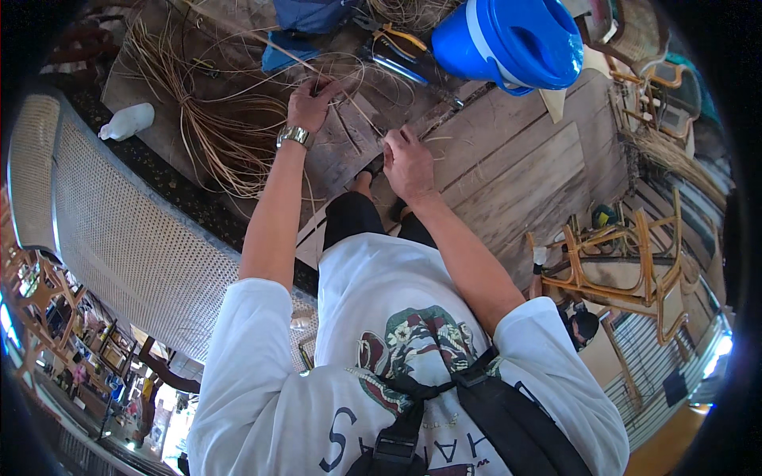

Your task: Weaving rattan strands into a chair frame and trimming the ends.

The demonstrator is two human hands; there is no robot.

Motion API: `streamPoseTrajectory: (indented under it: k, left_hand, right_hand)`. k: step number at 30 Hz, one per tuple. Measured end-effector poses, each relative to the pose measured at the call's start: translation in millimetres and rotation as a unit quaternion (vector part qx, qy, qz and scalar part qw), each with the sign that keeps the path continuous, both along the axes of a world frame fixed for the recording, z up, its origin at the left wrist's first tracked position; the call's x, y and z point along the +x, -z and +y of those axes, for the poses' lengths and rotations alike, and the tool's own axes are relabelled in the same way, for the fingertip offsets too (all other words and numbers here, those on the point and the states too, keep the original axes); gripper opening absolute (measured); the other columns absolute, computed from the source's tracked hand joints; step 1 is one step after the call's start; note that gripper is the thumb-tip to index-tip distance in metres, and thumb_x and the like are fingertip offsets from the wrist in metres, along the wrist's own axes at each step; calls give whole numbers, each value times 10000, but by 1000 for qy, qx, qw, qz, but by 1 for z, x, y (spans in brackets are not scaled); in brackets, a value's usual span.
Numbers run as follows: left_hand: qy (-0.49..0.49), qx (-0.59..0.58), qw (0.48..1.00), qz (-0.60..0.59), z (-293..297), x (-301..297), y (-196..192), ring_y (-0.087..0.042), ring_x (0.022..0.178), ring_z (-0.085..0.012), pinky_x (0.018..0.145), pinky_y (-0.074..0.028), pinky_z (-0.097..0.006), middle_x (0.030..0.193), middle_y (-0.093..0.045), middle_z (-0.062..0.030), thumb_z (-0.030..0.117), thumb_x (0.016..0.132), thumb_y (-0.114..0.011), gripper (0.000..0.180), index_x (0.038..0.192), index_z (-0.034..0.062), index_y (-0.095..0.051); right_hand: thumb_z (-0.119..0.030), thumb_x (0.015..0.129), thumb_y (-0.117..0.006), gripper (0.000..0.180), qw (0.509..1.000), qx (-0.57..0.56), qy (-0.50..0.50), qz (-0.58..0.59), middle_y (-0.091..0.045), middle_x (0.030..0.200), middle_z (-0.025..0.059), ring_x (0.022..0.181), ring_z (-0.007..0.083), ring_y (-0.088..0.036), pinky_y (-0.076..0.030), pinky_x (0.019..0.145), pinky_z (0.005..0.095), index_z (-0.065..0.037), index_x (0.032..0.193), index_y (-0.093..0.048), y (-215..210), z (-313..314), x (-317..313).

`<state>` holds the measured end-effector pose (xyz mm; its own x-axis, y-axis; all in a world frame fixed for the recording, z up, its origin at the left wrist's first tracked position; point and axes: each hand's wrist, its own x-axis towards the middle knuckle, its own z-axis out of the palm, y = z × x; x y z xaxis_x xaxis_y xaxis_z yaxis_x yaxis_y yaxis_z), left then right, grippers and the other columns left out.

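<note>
My left hand (309, 105), with a metal watch at the wrist, is closed around a thin cane strand (252, 33) that runs up and away to the far left. From there a thin length crosses toward my right hand (408, 163), whose fingers are pinched together at its end. The fingertips of the right hand partly hide what they grip. Beside my left forearm lies a loose bundle of thin cane strands (218, 131), tied near its middle and fanning out over the wooden boards.
A blue lidded bucket (468, 40) stands far right of my hands, near yellow-handled pliers (401, 41) and a blue-and-silver tool (399, 68). A white bottle (131, 121) lies at left, by a woven cane panel (143, 246). Rattan chair frames (619, 258) and another person (583, 325) are at right.
</note>
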<state>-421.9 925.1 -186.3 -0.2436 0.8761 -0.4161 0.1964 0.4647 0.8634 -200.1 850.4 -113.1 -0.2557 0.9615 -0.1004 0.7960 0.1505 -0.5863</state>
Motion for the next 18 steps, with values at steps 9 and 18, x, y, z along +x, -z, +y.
streamPoseTrajectory:
  k: [9,18]
  left_hand:
    - [15,-5,983,-183,-4,-10,-12,-588,690,-56,579,-437,-214,886,-727,-28,174,884,-731,172,984,39,-693]
    - [6,-46,981,-191,4,-8,-21,-578,645,-67,557,-451,-210,890,-716,-22,58,874,-702,81,935,40,-652]
  right_hand:
    - [-47,804,-631,148,998,47,-28,-13,-527,991,128,770,366,-635,-544,628,452,-94,913,-542,-11,5,2]
    - [-46,797,-631,159,997,51,-51,-28,-527,992,126,786,343,-645,-548,649,436,-95,935,-567,-11,5,2]
